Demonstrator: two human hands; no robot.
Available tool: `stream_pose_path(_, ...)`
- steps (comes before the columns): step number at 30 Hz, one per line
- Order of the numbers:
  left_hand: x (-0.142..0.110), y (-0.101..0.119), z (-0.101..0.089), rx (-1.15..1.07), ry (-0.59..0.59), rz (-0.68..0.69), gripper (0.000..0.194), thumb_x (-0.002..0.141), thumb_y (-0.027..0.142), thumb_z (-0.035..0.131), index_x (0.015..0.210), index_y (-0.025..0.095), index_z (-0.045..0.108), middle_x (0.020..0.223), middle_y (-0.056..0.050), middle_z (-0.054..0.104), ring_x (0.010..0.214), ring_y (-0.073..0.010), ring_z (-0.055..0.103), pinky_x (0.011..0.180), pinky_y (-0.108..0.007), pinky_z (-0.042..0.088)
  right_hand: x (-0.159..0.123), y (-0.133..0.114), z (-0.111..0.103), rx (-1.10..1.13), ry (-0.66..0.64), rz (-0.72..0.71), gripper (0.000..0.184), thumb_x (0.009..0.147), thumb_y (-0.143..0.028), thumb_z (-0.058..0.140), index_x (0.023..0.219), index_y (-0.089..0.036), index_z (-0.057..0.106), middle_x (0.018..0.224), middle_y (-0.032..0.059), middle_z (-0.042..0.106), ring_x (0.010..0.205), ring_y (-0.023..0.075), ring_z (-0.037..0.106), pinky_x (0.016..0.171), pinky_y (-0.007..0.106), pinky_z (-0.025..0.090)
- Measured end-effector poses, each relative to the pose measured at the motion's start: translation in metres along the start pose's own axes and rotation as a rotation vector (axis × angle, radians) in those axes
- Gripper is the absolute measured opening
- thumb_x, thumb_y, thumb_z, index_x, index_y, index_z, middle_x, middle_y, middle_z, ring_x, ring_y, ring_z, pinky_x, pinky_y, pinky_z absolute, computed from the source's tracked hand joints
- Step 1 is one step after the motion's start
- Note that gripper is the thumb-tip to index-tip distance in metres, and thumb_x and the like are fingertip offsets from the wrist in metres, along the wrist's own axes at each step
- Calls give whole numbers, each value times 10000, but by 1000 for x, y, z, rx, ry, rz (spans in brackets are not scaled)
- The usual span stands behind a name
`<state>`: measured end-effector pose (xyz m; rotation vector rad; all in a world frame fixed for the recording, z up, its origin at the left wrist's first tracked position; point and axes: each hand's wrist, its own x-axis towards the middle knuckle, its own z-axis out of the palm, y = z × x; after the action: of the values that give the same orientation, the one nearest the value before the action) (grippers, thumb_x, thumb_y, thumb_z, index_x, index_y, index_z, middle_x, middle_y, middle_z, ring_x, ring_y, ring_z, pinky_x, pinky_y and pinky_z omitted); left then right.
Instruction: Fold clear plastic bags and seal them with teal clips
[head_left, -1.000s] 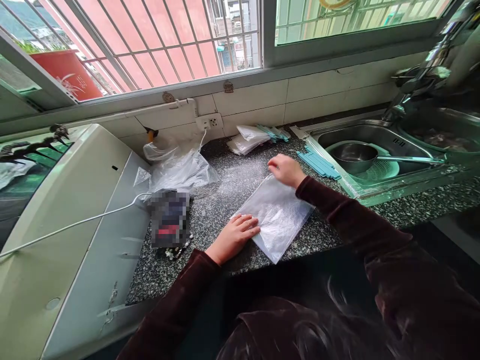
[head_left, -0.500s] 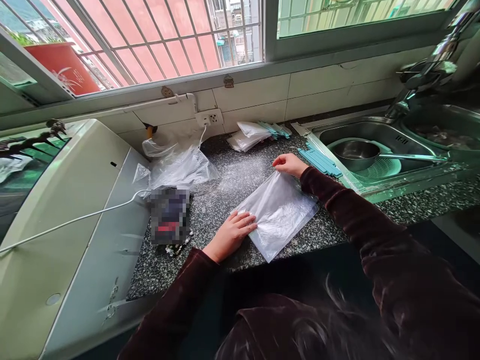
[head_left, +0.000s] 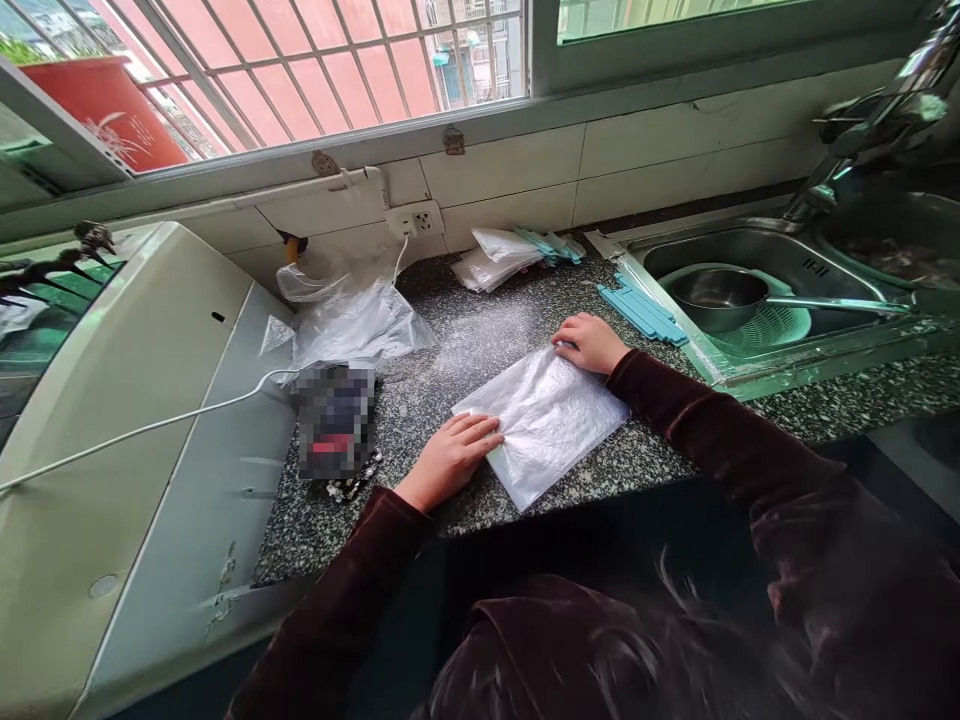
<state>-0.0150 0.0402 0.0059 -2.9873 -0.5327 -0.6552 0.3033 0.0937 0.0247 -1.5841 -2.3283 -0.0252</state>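
Observation:
A translucent white plastic bag (head_left: pixel 551 425) lies nearly flat on the speckled stone counter, its surface creased. My left hand (head_left: pixel 454 455) rests on the bag's left edge, fingers stretched out flat and side by side. At the bag's far right corner is my right hand (head_left: pixel 590 343), fingers curled over the edge with the thumb tucked beneath them. Beyond it, by the sink, lies a row of light-blue plastic strips (head_left: pixel 643 308). Folded plastic bags (head_left: pixel 495 260) with more blue strips are stacked near the wall.
A crumpled clear plastic bag (head_left: pixel 360 325) and a blurred-out dark item (head_left: pixel 336 420) lie at the left. A white cable (head_left: pixel 187 413) runs to the wall socket (head_left: pixel 415 220). The sink (head_left: pixel 679 245) at the right holds a metal pan (head_left: pixel 720 297) over a green-tinted basket.
The bag's far corner, lifted in my right hand before, has come down, and the bag lies flatter. My right fingers have curled over its edge. My left hand stays at the left edge.

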Motion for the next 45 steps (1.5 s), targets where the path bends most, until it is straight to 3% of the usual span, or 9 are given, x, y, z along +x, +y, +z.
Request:
stream_pose_path(4, 3, 3, -1, 53, 67, -6, 296, 883, 156, 429, 1108, 184, 620, 1139, -94, 656, 1042, -195, 591, 908, -372, 477, -12, 7, -6, -63, 98, 69, 212, 797, -266, 547, 884, -149, 701, 907, 120, 650, 860, 241, 500, 759, 369, 381)
stream_pose_path(11, 6, 7, -3, 56, 53, 22, 236, 877, 157, 438, 961, 188, 657, 1019, -71, 695, 935, -181, 618, 826, -335, 496, -32, -22, -9, -24, 40, -177, 194, 824, -255, 517, 873, -170, 685, 925, 93, 666, 845, 219, 533, 741, 350, 384)
stream_pose_path(14, 1, 6, -8, 106, 110, -21, 236, 861, 151, 435, 961, 179, 646, 992, -79, 697, 915, -194, 621, 830, -357, 490, -46, -38, -17, -38, 178, -176, 235, 871, -262, 465, 902, -153, 671, 909, 104, 664, 843, 210, 540, 742, 346, 393)
stream_pose_path(19, -11, 14, -18, 166, 150, -149, 268, 834, 153, 434, 1016, 200, 624, 1000, -88, 685, 948, -206, 613, 911, -405, 444, -80, -80, -20, -40, 241, -489, 383, 842, -492, 510, 1057, -196, 623, 981, 80, 649, 860, 202, 524, 756, 353, 389)
stream_pose_path(26, -13, 58, -36, 98, 83, -54, 150, 837, 216, 512, 909, 171, 636, 1005, -96, 689, 940, -218, 609, 912, -397, 448, -92, -100, 8, -172, 210, -372, 252, 888, -131, 412, 846, -162, 659, 822, 78, 653, 697, 157, 490, 625, 299, 379)
stream_pose_path(30, -23, 46, -52, -222, -59, -65, 440, 825, 435, 551, 1181, 177, 567, 1134, -121, 645, 1073, -234, 555, 924, -381, 457, -94, -86, 7, -32, 202, -366, 242, 886, -141, 430, 852, -172, 668, 817, 71, 661, 742, 155, 528, 663, 277, 434)
stream_pose_path(36, -39, 12, -47, -229, -186, -193, 874, 617, 600, 691, 1348, 200, 428, 1391, -154, 440, 1252, -315, 403, 1019, -456, 374, -102, -75, 1, 184, 186, -224, 207, 884, -200, 469, 916, -195, 673, 879, 69, 683, 827, 165, 580, 712, 284, 488)
stream_pose_path(42, -18, 9, -18, -282, 11, -274, 262, 808, 277, 588, 1049, 197, 655, 1117, -92, 654, 1083, -238, 526, 962, -428, 403, -96, -74, 0, 307, 135, -128, 139, 820, -203, 545, 846, -192, 681, 854, 64, 699, 788, 175, 609, 702, 300, 495)
stream_pose_path(45, -8, 6, -12, -405, 68, -359, 153, 829, 272, 556, 868, 193, 681, 907, -62, 703, 904, -201, 575, 847, -376, 461, -93, -73, -5, 404, 66, -32, 132, 782, -207, 559, 837, -190, 678, 835, 52, 701, 778, 179, 621, 705, 296, 488)
